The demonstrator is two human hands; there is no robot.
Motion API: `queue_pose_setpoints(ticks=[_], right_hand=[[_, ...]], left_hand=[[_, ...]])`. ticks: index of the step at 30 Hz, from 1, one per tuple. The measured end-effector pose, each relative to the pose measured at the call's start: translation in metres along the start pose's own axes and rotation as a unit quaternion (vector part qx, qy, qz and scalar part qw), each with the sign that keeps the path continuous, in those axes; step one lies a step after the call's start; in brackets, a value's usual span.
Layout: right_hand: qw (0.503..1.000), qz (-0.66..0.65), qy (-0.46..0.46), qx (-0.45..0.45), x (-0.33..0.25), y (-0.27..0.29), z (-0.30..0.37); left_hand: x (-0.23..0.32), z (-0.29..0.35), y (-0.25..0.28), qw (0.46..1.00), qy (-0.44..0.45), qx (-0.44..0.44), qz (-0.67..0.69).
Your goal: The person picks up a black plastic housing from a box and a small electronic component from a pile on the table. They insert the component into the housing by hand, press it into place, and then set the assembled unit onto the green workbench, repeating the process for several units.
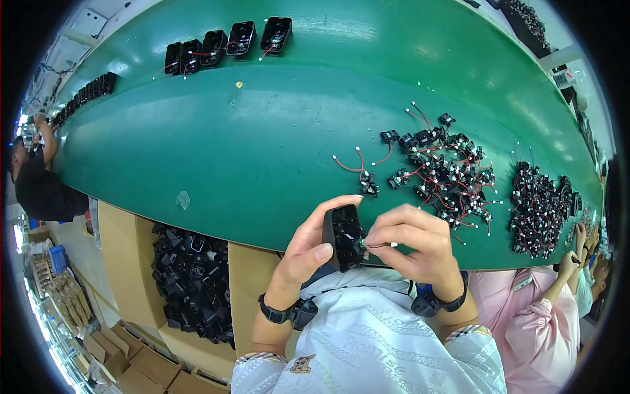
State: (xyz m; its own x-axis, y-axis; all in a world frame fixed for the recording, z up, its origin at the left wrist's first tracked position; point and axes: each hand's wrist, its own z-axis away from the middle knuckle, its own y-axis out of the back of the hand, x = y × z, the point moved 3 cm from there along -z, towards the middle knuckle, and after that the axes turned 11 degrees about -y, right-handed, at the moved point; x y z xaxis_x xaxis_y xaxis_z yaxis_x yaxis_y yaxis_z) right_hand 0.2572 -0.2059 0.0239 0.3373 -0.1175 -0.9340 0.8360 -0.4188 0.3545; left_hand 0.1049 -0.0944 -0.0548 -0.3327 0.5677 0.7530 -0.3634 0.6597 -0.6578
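Note:
My left hand (303,255) is closed around a black plastic housing (345,231), tilted with its open side toward my right hand, just over the table's near edge. The fingers of my right hand (417,240) are pinched at the housing's open side, on a small wired part mostly hidden by the fingertips. A white plug (394,245) on a short lead pokes out beneath these fingers. Beyond my right hand spreads a loose pile of small black parts with red leads (453,171).
Several black housings (241,38) with leads stand along the far side of the green table (262,144). A denser heap of black parts (541,213) lies at right, beside a person in pink (525,322). A cardboard box (125,262) of black housings sits below left. Another person (42,177) works far left.

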Motion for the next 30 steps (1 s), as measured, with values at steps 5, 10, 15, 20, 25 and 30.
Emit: queue_pose_setpoints(ticks=[5,10,15,20,25,30], right_hand=[[0.977,0.157,0.138,-0.032,-0.01,0.001,-0.007],[0.97,0.159,0.144,-0.111,-0.02,-0.005,-0.013],[0.987,0.107,0.068,-0.102,-0.013,-0.008,-0.011],[0.989,0.125,0.044,-0.063,-0.013,-0.014,-0.007],[0.994,0.082,0.003,-0.069,-0.01,-0.018,-0.004],[0.993,0.082,0.08,-0.039,-0.012,-0.02,0.0]], left_hand=[[0.007,-0.004,-0.008,0.999,0.001,-0.044,-0.004],[0.002,0.0,-0.004,0.993,0.035,-0.107,0.012],[0.007,-0.008,-0.011,0.994,0.044,-0.104,0.008],[0.009,-0.006,-0.012,0.991,0.079,-0.103,0.017],[0.025,-0.002,-0.026,0.995,0.06,-0.079,-0.003],[0.01,0.009,-0.011,0.993,0.091,-0.056,-0.054]])
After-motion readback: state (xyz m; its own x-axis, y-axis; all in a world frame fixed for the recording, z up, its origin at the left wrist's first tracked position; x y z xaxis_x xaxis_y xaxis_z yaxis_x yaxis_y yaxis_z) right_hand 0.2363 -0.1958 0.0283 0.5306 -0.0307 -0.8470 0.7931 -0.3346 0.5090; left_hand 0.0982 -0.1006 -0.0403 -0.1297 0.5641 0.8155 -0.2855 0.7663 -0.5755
